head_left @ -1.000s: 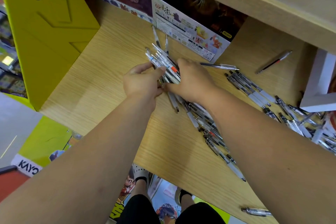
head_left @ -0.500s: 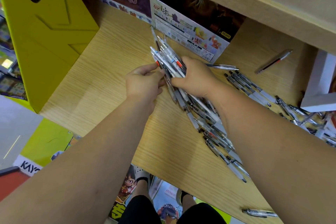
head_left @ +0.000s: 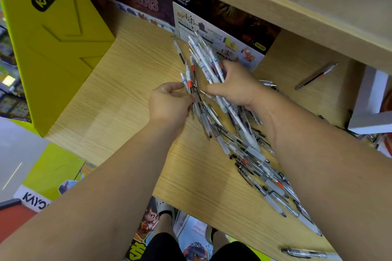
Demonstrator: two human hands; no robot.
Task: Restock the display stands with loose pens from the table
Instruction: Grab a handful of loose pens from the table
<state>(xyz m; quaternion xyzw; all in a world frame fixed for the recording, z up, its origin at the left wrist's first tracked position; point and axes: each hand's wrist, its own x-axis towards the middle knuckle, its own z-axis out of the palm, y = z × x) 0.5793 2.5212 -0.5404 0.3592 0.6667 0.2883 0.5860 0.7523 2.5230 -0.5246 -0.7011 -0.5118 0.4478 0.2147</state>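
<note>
Pens (head_left: 206, 63) fan out of the right hand (head_left: 235, 88), whose fingers curl round the bundle above the table (head_left: 118, 108), while the left hand (head_left: 169, 105) pinches 2 or 3 more beside it, so squaring the ends and tightening the grip should prevent slips.

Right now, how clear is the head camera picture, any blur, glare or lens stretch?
Head view: soft, even light, no glare on the wooden table; head view: pen bundle in the right hand and orange-banded pen pinched by the left hand slightly blurred, print unreadable; head view: wide-angle stretch swells both forearms toward the bottom corners.
</note>
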